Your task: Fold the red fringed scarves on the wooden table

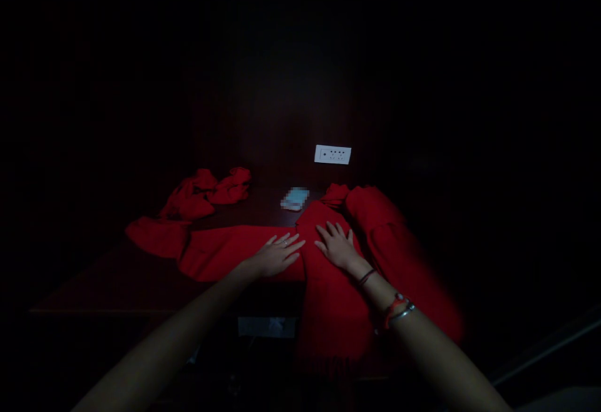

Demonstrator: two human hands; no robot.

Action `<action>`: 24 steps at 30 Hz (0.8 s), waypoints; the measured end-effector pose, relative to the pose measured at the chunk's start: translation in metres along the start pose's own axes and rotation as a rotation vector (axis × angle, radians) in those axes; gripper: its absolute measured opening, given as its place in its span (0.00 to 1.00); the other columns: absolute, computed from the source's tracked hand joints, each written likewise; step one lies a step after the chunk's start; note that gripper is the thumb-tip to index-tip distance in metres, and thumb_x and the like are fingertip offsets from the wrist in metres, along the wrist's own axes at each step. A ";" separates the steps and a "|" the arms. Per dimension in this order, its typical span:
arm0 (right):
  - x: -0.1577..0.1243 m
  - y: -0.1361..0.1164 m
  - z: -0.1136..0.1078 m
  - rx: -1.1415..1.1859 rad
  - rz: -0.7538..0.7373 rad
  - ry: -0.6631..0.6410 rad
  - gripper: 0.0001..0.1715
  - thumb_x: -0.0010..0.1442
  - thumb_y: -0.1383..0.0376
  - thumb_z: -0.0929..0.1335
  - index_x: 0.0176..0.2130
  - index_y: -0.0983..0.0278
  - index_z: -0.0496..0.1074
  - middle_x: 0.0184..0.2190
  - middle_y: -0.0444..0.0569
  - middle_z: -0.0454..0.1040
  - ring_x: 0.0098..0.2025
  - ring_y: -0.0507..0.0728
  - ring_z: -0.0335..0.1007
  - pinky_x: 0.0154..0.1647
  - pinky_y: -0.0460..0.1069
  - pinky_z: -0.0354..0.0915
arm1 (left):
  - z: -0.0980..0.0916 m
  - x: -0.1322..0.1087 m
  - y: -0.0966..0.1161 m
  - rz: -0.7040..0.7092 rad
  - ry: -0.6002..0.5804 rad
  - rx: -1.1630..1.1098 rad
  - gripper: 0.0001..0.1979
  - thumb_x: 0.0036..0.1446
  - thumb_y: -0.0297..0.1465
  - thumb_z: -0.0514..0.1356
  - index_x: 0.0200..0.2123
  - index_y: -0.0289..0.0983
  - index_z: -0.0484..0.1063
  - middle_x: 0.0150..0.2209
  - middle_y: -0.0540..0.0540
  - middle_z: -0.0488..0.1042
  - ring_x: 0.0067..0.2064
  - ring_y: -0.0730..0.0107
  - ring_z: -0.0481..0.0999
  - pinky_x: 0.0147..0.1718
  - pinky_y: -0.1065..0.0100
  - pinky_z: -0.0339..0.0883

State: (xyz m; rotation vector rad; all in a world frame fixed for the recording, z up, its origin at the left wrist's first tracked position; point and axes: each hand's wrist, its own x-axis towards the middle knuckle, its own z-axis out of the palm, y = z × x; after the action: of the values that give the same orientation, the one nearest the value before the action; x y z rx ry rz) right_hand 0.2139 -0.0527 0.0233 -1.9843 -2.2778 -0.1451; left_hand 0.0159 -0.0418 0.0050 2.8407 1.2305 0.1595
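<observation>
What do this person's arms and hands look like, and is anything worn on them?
No sleeve shows on either forearm. The left hand wears a silvery ring. Up from the right hand come a thin dark wristband, an orange-red bracelet and a silvery bangle.

White wall socket (pixel 333 154); dark table (pixel 263 208)

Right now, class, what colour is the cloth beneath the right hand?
The cloth is red; it shows best in the head view.
</observation>
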 end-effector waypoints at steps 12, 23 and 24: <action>0.004 -0.010 0.002 0.099 -0.050 -0.214 0.42 0.47 0.38 0.44 0.57 0.51 0.39 0.60 0.46 0.32 0.58 0.69 0.21 0.50 0.69 0.26 | -0.001 -0.015 -0.015 -0.067 0.019 -0.008 0.25 0.57 0.44 0.38 0.56 0.45 0.46 0.59 0.45 0.44 0.58 0.61 0.42 0.52 0.55 0.42; 0.033 -0.003 -0.028 0.129 -0.150 -0.077 0.31 0.56 0.50 0.51 0.56 0.58 0.50 0.57 0.51 0.47 0.57 0.65 0.40 0.51 0.65 0.41 | -0.033 0.001 -0.029 -0.028 0.109 -0.094 0.22 0.57 0.38 0.43 0.51 0.32 0.59 0.52 0.42 0.60 0.52 0.68 0.58 0.51 0.69 0.49; 0.044 0.001 -0.036 0.120 -0.197 -0.048 0.27 0.58 0.55 0.52 0.55 0.60 0.52 0.56 0.52 0.52 0.56 0.62 0.46 0.51 0.60 0.46 | -0.034 0.008 -0.027 -0.024 0.166 -0.082 0.21 0.57 0.36 0.42 0.50 0.32 0.60 0.50 0.42 0.62 0.51 0.69 0.60 0.50 0.70 0.50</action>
State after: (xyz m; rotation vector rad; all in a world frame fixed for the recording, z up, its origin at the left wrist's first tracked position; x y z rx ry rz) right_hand 0.2098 -0.0146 0.0659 -1.7224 -2.4461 0.0222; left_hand -0.0022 -0.0178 0.0370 2.7888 1.2539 0.4426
